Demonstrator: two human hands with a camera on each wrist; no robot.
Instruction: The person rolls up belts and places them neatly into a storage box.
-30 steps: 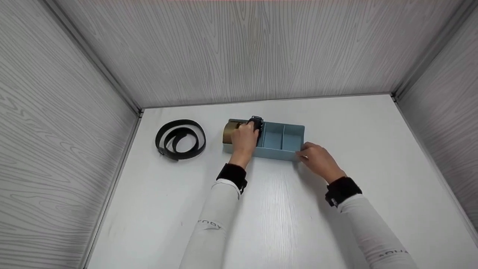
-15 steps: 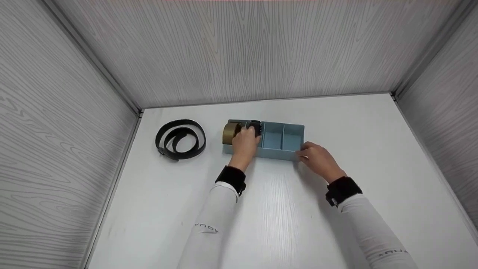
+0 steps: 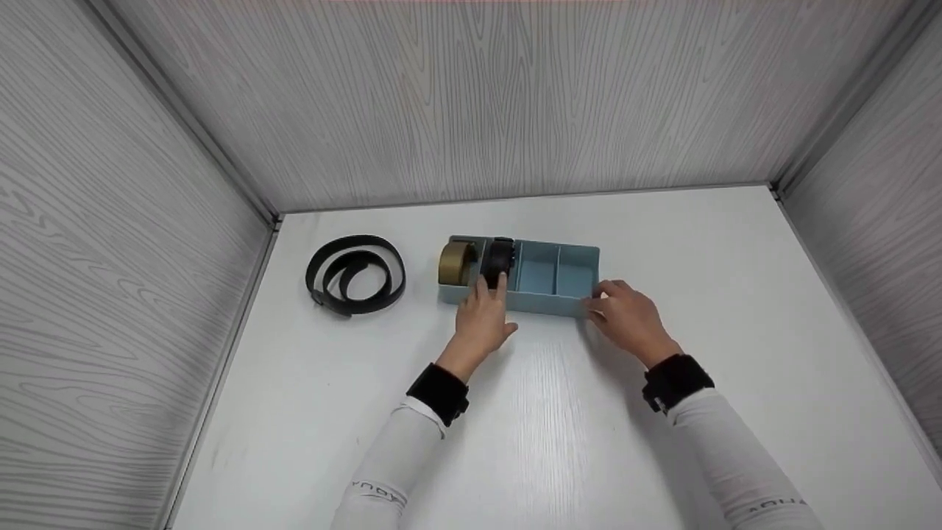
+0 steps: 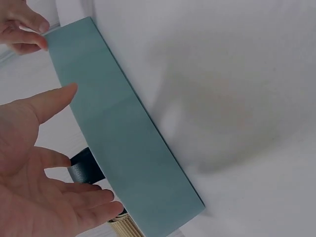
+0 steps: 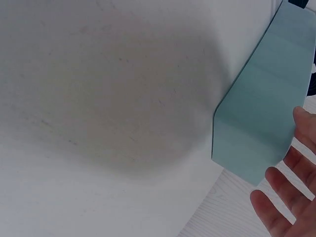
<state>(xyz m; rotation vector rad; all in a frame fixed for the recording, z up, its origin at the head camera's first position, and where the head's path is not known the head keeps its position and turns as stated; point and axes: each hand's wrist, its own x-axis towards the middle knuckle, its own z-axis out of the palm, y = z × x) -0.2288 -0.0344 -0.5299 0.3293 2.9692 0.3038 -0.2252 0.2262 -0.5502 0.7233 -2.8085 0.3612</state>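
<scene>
A blue-green divided box (image 3: 541, 302) stands on the table. A coiled tan belt (image 3: 453, 265), woven-looking in the left wrist view, sits in its leftmost compartment. Beside it, in the second compartment, is a coiled black belt (image 3: 499, 261) with its buckle at the back. My left hand (image 3: 482, 322) is at the front wall with fingers extended; the fingertips reach over the rim near the black belt, and contact is unclear. At the front right corner my right hand (image 3: 627, 316) pinches the box, thumb in front and fingers round the side (image 5: 291, 170).
Another black belt (image 3: 318, 276) lies loosely coiled on the white table (image 3: 294, 412), left of the box. Two compartments at the box's right (image 3: 576, 274) show bare floors. Grey wood-grain panels (image 3: 471, 103) rise at the back and both sides.
The black belt has gone lower into the second compartment. My left hand has let go of it, drawn back toward me and straightened its fingers. My right hand stays at the corner.
</scene>
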